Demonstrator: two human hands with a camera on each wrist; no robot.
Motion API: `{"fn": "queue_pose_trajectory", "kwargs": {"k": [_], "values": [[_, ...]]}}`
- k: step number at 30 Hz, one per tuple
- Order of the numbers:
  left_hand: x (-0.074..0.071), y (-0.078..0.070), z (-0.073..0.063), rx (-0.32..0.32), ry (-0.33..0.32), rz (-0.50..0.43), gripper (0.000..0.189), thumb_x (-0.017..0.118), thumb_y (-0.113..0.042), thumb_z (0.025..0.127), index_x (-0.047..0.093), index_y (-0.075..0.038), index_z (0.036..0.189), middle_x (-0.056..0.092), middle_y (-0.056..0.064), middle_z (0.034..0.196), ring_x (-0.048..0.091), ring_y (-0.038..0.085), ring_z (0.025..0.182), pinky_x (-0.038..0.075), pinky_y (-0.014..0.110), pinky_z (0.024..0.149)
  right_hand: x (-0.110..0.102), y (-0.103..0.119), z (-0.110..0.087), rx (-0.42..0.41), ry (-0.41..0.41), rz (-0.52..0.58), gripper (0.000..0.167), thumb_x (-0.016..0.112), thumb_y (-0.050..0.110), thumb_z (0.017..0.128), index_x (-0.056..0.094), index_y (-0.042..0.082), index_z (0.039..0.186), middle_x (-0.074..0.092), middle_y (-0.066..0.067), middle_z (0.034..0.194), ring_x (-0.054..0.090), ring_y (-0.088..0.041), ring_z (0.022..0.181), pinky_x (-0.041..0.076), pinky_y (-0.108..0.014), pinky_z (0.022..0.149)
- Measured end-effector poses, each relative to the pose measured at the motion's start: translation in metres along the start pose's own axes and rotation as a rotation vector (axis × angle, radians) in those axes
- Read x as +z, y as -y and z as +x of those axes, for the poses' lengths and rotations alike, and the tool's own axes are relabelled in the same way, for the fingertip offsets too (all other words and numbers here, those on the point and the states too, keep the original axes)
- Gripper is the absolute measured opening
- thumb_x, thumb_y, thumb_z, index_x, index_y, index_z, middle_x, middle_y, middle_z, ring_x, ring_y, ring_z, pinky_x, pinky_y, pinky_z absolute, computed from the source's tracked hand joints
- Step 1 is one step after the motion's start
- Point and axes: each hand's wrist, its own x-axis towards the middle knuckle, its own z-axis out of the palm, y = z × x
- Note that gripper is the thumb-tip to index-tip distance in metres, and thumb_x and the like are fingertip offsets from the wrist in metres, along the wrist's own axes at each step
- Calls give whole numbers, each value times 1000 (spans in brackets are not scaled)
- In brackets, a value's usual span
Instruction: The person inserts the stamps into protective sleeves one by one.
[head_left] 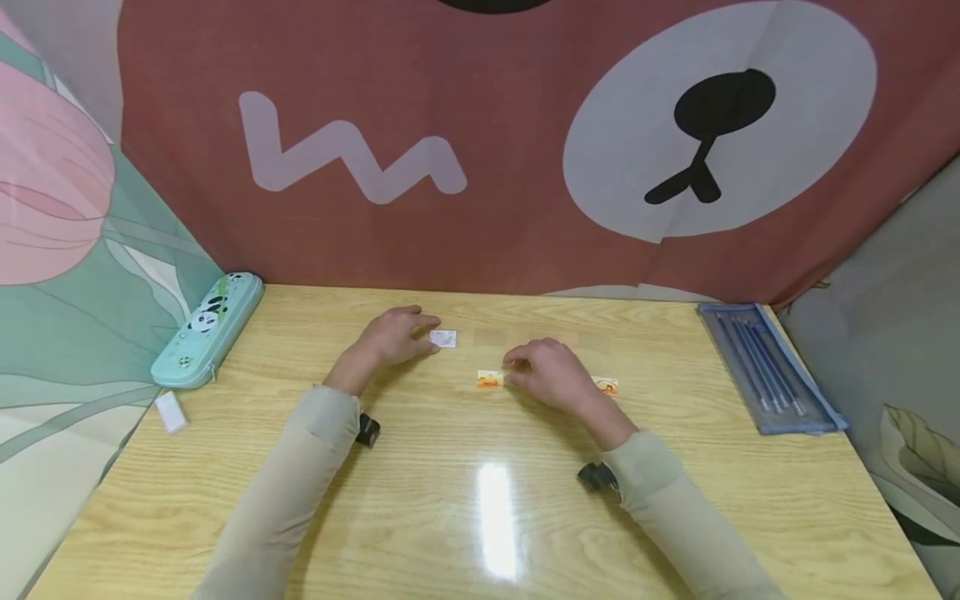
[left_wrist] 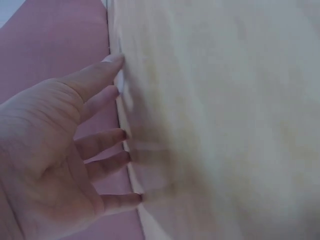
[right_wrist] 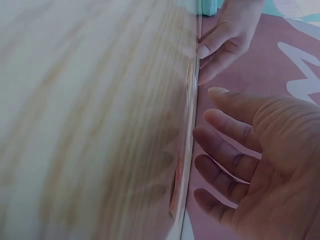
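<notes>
My left hand (head_left: 397, 336) reaches over the back of the table, thumb and forefinger spread around the left end of a small white card (head_left: 443, 338). Its fingers look fairly straight in the left wrist view. To the right, my right hand (head_left: 551, 371) hovers low over the wood with loosely bent fingers and nothing between them. An orange-and-white card (head_left: 491, 379) lies just left of its fingertips. Another orange-and-white card (head_left: 605, 386) shows beyond its wrist side, partly covered by the hand. In the right wrist view an orange card (right_wrist: 176, 185) lies flat beside the fingers.
A mint panda pencil case (head_left: 208, 329) lies at the back left, with a white eraser-like block (head_left: 171, 412) in front of it. At the right sits a blue-edged mesh pouch (head_left: 772, 371) of pencils or pens. A printed reddish-brown cloth (head_left: 450, 242) hangs behind the table.
</notes>
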Motion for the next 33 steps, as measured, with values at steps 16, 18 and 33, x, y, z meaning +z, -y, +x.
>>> {"fn": "queue_pose_trajectory", "kwargs": {"k": [16, 18, 33], "values": [[11, -45, 21, 29, -95, -60, 54, 67, -48, 95, 57, -30, 145, 43, 14, 159, 41, 40, 146, 33, 64, 117, 7, 9, 11, 19, 69, -114, 30, 81, 34, 87, 77, 19, 113, 75, 4, 99, 68, -16, 93, 57, -37, 82], [14, -47, 24, 1, -84, -49, 52, 67, -48, 95, 58, -32, 144, 43, 13, 160, 41, 40, 146, 35, 64, 116, 9, 10, 11, 20, 75, -131, 30, 82, 34, 86, 77, 19, 112, 74, 5, 97, 67, -15, 91, 57, -36, 80], [25, -64, 25, -24, -89, 62, 50, 66, -50, 95, 59, -35, 142, 49, 10, 156, 50, 38, 139, 47, 59, 107, 15, 15, 11, 68, 62, -96, 20, 78, 27, 91, 78, 20, 109, 75, 3, 101, 69, -17, 97, 58, -38, 84]]}}
